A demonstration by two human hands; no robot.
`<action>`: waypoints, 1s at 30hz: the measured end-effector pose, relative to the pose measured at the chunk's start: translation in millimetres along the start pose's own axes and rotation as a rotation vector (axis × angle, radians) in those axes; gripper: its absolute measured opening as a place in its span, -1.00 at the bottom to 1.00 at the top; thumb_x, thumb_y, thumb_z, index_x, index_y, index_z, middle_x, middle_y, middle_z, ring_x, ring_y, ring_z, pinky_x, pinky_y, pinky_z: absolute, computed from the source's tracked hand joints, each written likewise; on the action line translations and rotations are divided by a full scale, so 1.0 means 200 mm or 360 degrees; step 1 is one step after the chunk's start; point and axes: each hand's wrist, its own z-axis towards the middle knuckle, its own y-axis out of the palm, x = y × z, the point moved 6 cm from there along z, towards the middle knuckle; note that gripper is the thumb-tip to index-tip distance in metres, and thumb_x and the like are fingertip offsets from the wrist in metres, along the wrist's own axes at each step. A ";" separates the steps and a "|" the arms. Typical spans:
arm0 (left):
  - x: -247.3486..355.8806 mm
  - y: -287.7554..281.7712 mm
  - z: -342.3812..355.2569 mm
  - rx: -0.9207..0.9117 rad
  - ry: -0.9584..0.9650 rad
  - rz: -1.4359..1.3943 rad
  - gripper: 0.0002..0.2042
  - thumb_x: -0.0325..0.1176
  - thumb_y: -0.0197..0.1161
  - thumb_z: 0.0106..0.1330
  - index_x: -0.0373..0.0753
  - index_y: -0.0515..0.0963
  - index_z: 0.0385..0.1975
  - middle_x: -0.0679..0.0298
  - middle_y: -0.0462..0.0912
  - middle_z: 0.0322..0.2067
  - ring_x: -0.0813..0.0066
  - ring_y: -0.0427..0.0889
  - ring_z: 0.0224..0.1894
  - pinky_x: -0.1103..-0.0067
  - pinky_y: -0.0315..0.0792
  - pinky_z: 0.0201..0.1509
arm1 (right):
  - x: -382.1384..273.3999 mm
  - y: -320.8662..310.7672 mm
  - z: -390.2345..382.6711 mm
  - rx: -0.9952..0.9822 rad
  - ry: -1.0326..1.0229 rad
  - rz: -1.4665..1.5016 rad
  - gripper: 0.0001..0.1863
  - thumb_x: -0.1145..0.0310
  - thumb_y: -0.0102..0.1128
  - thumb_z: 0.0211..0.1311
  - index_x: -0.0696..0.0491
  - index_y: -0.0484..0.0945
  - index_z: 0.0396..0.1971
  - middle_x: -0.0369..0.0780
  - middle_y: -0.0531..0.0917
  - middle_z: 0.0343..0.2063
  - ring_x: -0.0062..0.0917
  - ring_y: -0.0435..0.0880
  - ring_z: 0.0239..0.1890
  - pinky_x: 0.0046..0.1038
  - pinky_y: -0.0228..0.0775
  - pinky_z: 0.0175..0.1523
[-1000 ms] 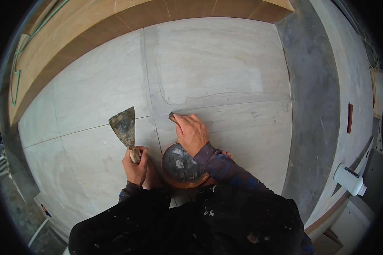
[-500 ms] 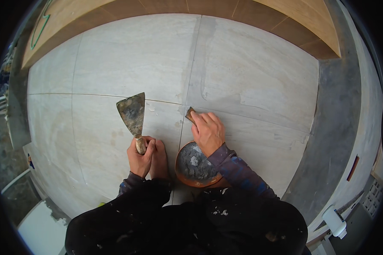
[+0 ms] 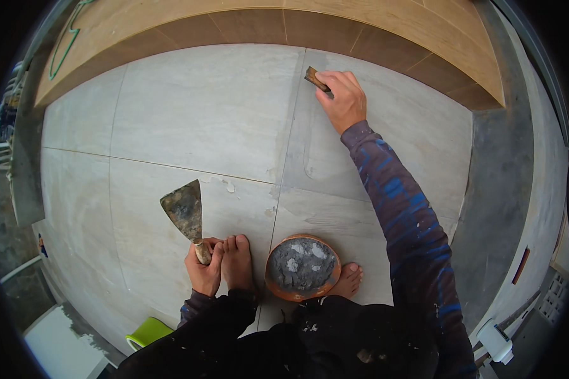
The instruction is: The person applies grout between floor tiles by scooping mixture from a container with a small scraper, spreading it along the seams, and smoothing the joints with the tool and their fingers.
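My right hand is closed around a small brown piece, fingers and thumb pinching it, its worn end sticking out toward the left. It is out near the far edge of the tiled floor, just right of the joint that runs from that edge toward me; I cannot tell whether the piece touches the tile. A darker grey smear follows the joint there. My right sleeve, dark with blue patches, stretches back from it.

My left hand is wrapped around the handle of a putty knife, its broad, stained blade pointing away from me, above the near part of the floor. Close by are my left foot and, between it and my right foot, a round orange-brown bowl of grey paste with paler lumps on top.

Along the floor's far edge runs a brown step; a dark grey strip borders its right edge. A bright green object is at the near left.
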 end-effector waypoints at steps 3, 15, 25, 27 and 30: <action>-0.02 -0.04 0.03 0.0028 -0.0033 0.0070 -0.88 -0.51 0.32 0.47 -0.36 0.50 -0.24 0.20 0.69 -0.29 0.53 0.61 -0.31 0.55 0.51 -0.17 | 0.07 0.18 0.12 -0.0055 -0.0208 -0.0096 -0.64 0.54 0.54 -0.05 0.02 0.72 -0.17 -0.37 0.76 -0.15 -0.40 0.67 -0.10 -0.31 0.63 -0.08; -0.04 -0.02 0.35 0.0111 -0.0168 0.0014 -0.92 -0.55 0.31 0.44 -0.34 0.53 -0.24 0.26 0.67 -0.31 0.58 0.57 -0.29 0.58 0.49 -0.14 | 0.22 0.58 0.44 -0.0551 -0.0586 -0.0717 -0.86 0.50 0.21 0.21 0.02 0.73 -0.30 -0.34 0.77 -0.27 -0.40 0.65 -0.05 -0.33 0.59 -0.01; 0.03 -0.11 0.28 0.0109 -0.0199 0.0059 -0.91 -0.50 0.36 0.43 -0.35 0.59 -0.23 0.34 0.66 -0.37 0.65 0.53 -0.33 0.64 0.43 -0.22 | 0.23 0.30 0.37 -0.0596 0.0028 -0.0190 -0.76 0.53 0.35 0.14 0.06 0.71 -0.16 -0.17 0.76 -0.18 -0.23 0.66 -0.08 -0.28 0.56 0.03; 0.01 -0.10 0.28 0.0113 -0.0181 0.0051 -0.91 -0.50 0.38 0.41 -0.35 0.61 -0.23 0.36 0.66 -0.38 0.66 0.51 -0.35 0.64 0.43 -0.24 | 0.22 0.26 0.31 -0.0536 0.0171 -0.0071 -0.76 0.52 0.36 0.16 0.06 0.70 -0.14 -0.18 0.76 -0.22 -0.27 0.68 -0.15 -0.30 0.56 0.00; 0.03 -0.03 0.28 0.0039 -0.0122 0.0102 -0.90 -0.48 0.38 0.41 -0.36 0.62 -0.22 0.33 0.68 -0.36 0.63 0.52 -0.35 0.61 0.46 -0.21 | 0.30 0.21 0.11 -0.0437 0.0584 0.0472 -0.75 0.52 0.35 0.23 0.10 0.67 -0.08 -0.22 0.77 -0.22 -0.42 0.70 -0.23 -0.40 0.54 -0.05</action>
